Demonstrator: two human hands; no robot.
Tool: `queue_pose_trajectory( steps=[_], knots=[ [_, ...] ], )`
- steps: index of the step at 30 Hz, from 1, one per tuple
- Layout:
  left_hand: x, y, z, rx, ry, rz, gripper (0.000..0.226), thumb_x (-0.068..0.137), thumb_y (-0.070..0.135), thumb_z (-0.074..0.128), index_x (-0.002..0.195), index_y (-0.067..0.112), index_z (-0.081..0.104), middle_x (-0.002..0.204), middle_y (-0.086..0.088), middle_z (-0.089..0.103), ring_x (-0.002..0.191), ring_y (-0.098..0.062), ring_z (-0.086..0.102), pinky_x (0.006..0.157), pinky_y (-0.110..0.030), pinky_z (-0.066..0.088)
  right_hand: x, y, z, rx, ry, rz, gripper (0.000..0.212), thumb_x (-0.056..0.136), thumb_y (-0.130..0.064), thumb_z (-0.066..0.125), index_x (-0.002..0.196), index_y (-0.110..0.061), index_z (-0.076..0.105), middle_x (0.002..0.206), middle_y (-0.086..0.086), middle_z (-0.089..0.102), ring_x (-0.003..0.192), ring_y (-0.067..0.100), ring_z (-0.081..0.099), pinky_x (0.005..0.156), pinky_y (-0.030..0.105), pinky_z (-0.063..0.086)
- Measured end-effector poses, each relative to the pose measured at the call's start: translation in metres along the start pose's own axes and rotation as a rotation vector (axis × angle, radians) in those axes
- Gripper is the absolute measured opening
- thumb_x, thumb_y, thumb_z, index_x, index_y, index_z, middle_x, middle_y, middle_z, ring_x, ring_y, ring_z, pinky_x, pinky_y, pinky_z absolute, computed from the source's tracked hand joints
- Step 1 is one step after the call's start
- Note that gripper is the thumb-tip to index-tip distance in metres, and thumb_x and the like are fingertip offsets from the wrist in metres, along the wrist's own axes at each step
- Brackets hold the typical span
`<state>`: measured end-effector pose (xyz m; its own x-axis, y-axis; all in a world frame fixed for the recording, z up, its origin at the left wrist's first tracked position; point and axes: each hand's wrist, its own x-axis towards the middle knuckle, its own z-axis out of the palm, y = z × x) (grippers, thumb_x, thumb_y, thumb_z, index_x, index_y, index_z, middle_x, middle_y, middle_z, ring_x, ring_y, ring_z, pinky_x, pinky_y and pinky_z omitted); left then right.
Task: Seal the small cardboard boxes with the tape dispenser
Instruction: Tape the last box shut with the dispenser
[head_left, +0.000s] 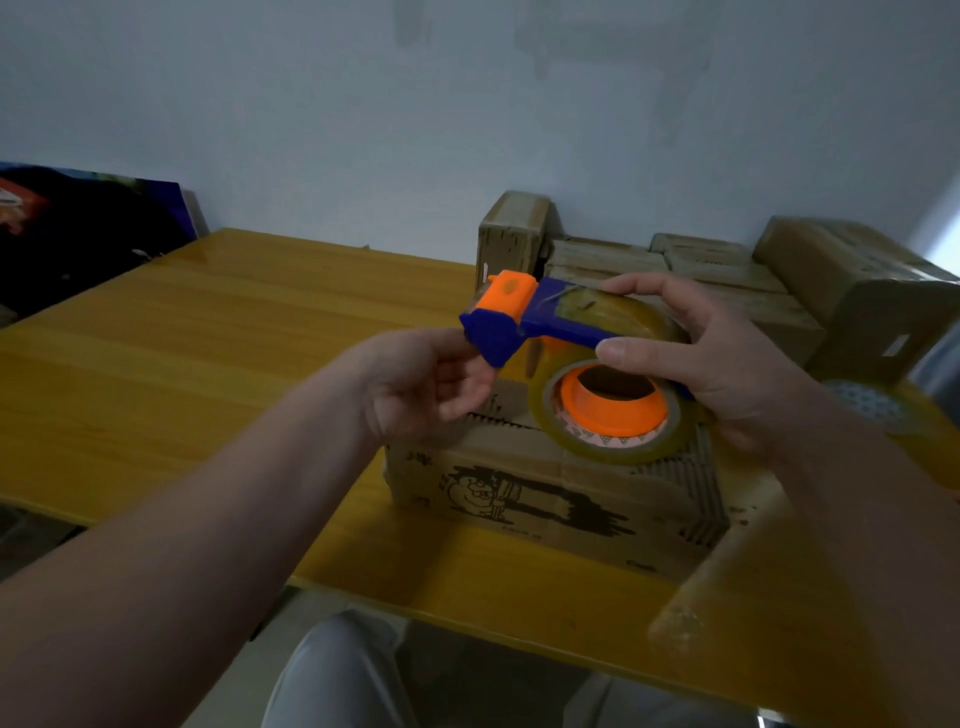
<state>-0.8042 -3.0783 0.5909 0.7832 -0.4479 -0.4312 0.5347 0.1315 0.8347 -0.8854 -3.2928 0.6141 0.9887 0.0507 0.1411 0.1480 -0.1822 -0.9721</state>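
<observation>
A blue and orange tape dispenser (524, 317) with a roll of clear tape (613, 415) is held above a small cardboard box (561, 493) printed with a black cartoon, which sits near the table's front edge. My right hand (727, 364) grips the dispenser and roll from the right, thumb on the blue arm, fingers over the top. My left hand (431, 384) is at the dispenser's blue cutter end, its fingers curled and pinching just under that end; whether they hold tape I cannot see.
Several more small cardboard boxes (727, 280) are stacked at the back right against the wall, one standing upright (511, 234). Another tape roll (878, 410) lies at the right edge. The yellow table (208, 338) stretches left. A dark printed bag (78, 234) sits far left.
</observation>
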Motion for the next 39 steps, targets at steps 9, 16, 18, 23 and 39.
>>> queue_pose_trajectory(
  steps=[9, 16, 18, 23, 39],
  knots=[
    [-0.001, 0.008, -0.026, 0.308, 0.247, 0.242, 0.018, 0.090, 0.007, 0.057, 0.073, 0.007, 0.061, 0.048, 0.000, 0.059, 0.040, -0.005, 0.053, 0.041, -0.016, 0.046, 0.010, -0.027, -0.001, -0.487, -0.146, 0.020, 0.058, 0.064, -0.031, 0.081, 0.112, -0.051, 0.055, 0.103, -0.017, 0.062, 0.080, 0.000, 0.066, 0.061, 0.017, 0.053],
    [0.006, -0.012, -0.071, 0.342, 0.453, 0.287, 0.019, 0.088, 0.014, 0.064, 0.070, 0.007, 0.062, 0.047, 0.004, 0.060, 0.039, -0.004, 0.050, 0.040, -0.015, 0.044, 0.022, -0.030, 0.002, -0.715, -0.174, 0.071, 0.049, 0.075, -0.029, 0.076, 0.115, -0.051, 0.056, 0.101, -0.024, 0.056, 0.082, 0.002, 0.059, 0.064, 0.017, 0.045],
    [0.012, -0.018, -0.074, 0.364, 0.483, 0.322, 0.021, 0.088, 0.017, 0.066, 0.070, 0.006, 0.063, 0.048, 0.003, 0.059, 0.040, -0.006, 0.050, 0.040, -0.015, 0.042, 0.026, -0.030, 0.006, -0.755, -0.175, 0.076, 0.050, 0.076, -0.030, 0.075, 0.118, -0.049, 0.056, 0.099, -0.024, 0.055, 0.082, 0.002, 0.058, 0.064, 0.019, 0.043],
    [0.021, -0.032, -0.074, 0.408, 0.528, 0.325, 0.026, 0.091, 0.021, 0.063, 0.070, 0.005, 0.063, 0.061, -0.006, 0.059, 0.049, -0.014, 0.048, 0.043, -0.020, 0.041, 0.029, -0.029, 0.010, -0.805, -0.169, 0.065, 0.048, 0.077, -0.031, 0.073, 0.118, -0.048, 0.055, 0.101, -0.024, 0.055, 0.084, 0.002, 0.055, 0.066, 0.020, 0.042],
    [0.035, -0.051, -0.072, 0.743, 0.315, 0.120, 0.031, 0.097, 0.033, 0.048, 0.099, 0.007, 0.065, 0.092, -0.017, 0.069, 0.081, -0.029, 0.062, 0.067, -0.034, 0.047, 0.028, -0.014, 0.007, -0.689, -0.143, 0.057, 0.050, 0.076, -0.030, 0.074, 0.117, -0.051, 0.053, 0.107, -0.018, 0.058, 0.087, 0.006, 0.059, 0.066, 0.023, 0.047]
  ],
)
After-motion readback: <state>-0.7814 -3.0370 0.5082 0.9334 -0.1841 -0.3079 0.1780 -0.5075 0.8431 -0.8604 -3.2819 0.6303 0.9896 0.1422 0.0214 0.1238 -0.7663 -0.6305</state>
